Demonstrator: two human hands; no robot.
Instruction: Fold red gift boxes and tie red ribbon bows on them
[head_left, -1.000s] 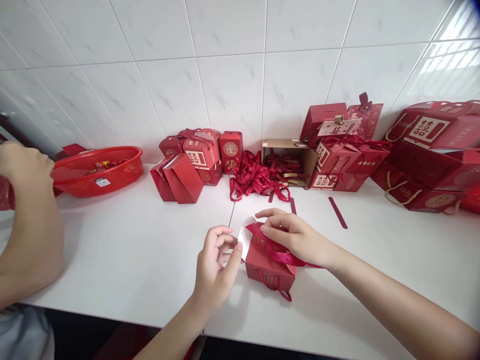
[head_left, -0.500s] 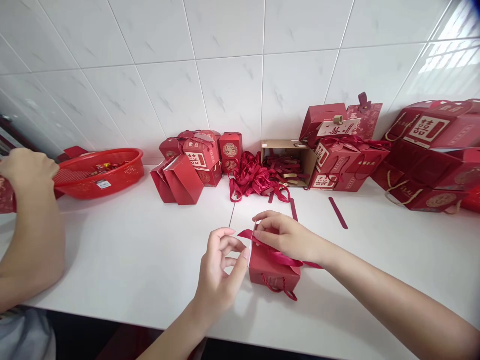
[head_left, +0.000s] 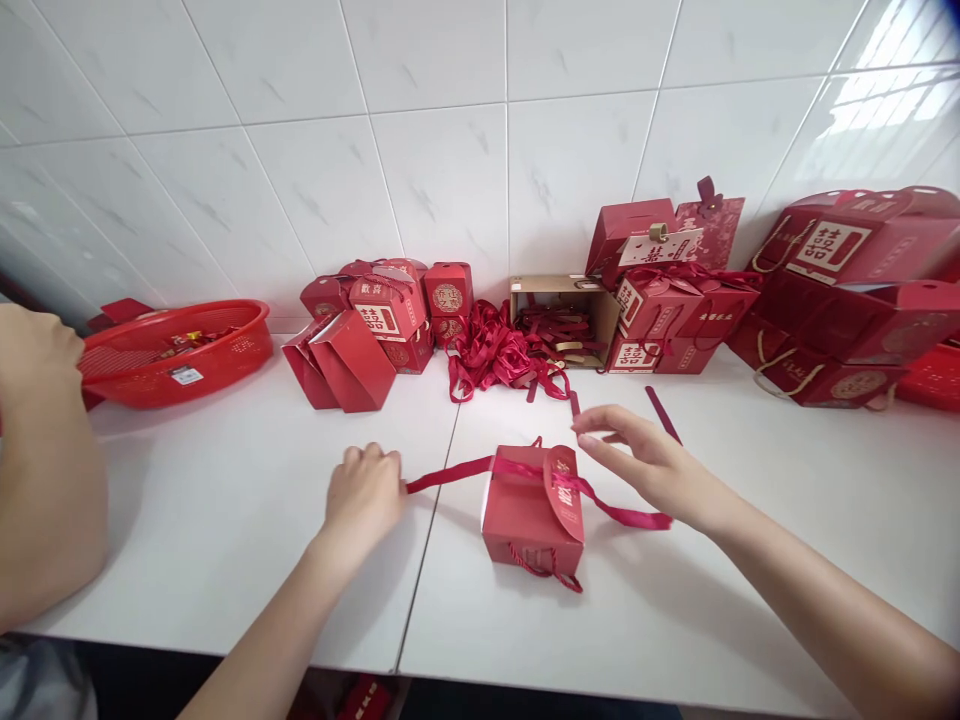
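Observation:
A red gift box (head_left: 525,525) with a curved top flap and a twisted cord handle sits on the white table. Across its top runs a red ribbon (head_left: 457,471). My left hand (head_left: 366,492) is closed on the ribbon's left end and holds it stretched out from the box. To the right of the box, my right hand (head_left: 637,455) is open, fingers apart and holding nothing. The ribbon's other end hangs loose past the box's right side, below my right hand.
Against the tiled wall are red boxes (head_left: 390,310), a heap of red ribbons (head_left: 499,350), an open carton (head_left: 606,335) of dark red strips, and stacked boxes (head_left: 840,300). A red basket (head_left: 180,375) stands left, near another person's arm (head_left: 45,470).
My left hand has moved left from the box, drawing the ribbon out. My right hand has lifted off the box to the right. The box's curved flap now lies visible on top.

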